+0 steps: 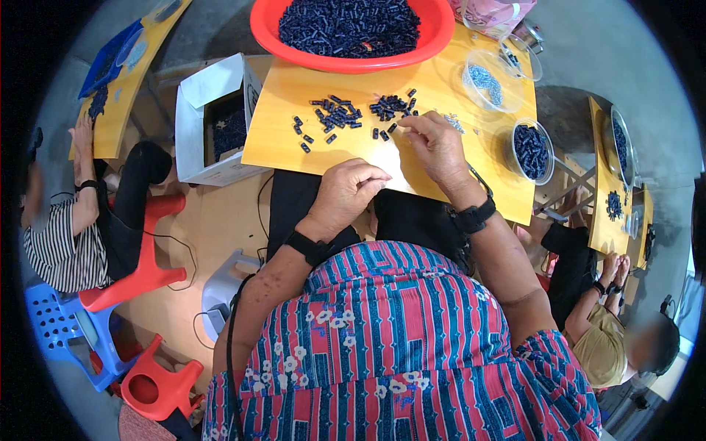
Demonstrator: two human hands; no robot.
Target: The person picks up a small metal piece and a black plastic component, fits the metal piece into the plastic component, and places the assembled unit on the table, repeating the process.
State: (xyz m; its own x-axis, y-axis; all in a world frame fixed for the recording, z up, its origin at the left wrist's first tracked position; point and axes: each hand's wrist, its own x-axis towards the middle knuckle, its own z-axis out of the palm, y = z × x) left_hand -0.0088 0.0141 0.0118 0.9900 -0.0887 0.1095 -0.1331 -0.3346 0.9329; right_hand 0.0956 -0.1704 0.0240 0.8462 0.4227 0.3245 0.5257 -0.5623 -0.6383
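While the left hand [342,192] hangs at the near edge of the yellow table [283,84] with its thumb and forefinger drawn close at the tips, I cannot tell whether anything small is pinched between them. The right hand [441,154] reaches over the tabletop, fingers bent and tips near one another beside the small black pieces; whether it grips one is also hidden.

Just beside those fingertips lie a few single pieces [384,134], and beyond them the right-hand heap [390,108] of the same black parts. Farther left sits the left-hand heap [339,113], with strays [305,148] scattered around its near and left sides. Silver bits [454,123] lie on the wood past the right hand, near a clear tub [471,94] holding more of them; a second clear tub [548,165], filled with black pieces, stands nearer the table's right edge.

The red basin [261,38] at the far side is heaped with black pieces, so by my judgement far more are left there than lie out on the table. Which heap, if either, counts as done cannot be told at this size. More dark pieces show inside the white carton [193,136] left of the table.
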